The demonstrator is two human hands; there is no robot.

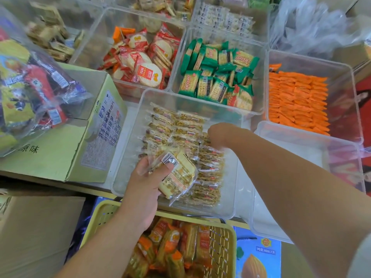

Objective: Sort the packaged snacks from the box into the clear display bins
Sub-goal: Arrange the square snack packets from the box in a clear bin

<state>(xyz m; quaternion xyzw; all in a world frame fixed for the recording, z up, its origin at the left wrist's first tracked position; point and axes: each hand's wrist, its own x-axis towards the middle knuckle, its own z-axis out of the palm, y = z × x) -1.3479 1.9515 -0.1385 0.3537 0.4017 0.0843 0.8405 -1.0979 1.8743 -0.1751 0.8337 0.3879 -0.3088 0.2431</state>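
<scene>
Your near clear bin [228,193] sits on the surface with rows of snack packets [208,177] lying inside. Your left hand [148,183] grips a bundle of packets [180,175] above its near-left part. Your right hand [218,135] is down at the far rows, too blurred to tell its grip.

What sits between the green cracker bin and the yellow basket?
In the head view, the clear bin holding rows of brown snack packets; the left hand grips a bundle above it.

Clear bins [230,189] and a green carton [60,153] sit on a table [245,187].
</scene>
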